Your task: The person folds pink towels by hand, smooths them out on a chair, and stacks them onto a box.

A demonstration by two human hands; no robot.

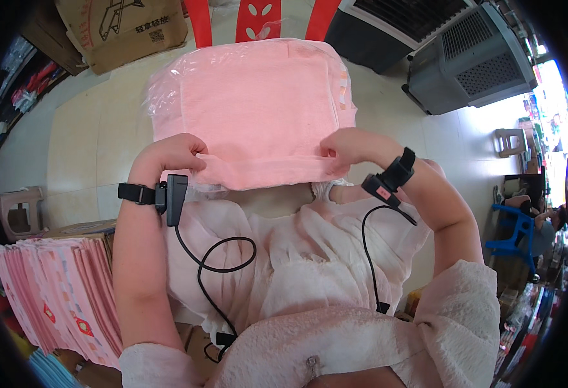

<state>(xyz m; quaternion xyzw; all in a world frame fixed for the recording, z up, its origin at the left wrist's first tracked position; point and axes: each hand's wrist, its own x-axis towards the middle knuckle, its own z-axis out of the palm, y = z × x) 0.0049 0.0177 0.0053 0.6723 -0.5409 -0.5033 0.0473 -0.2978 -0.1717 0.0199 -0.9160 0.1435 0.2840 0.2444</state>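
Note:
A pink towel (258,97) lies spread out in front of me, on top of clear plastic wrap (164,90) that shows along its left and far edges. Its near edge is turned up into a narrow fold. At the left end of that fold, my left hand (177,152) pinches the cloth between thumb and fingers. My right hand (348,147) grips the fold's right end with curled fingers. Whatever bears the towel is mostly hidden under it; a red plastic chair back (258,22) rises behind its far edge.
At my left stands a stack of folded pink towels (58,284), with a grey stool (22,210) beyond it. A cardboard box (122,32) sits far left. Grey air coolers (471,61) stand far right, and a blue stool (515,233) is at the right.

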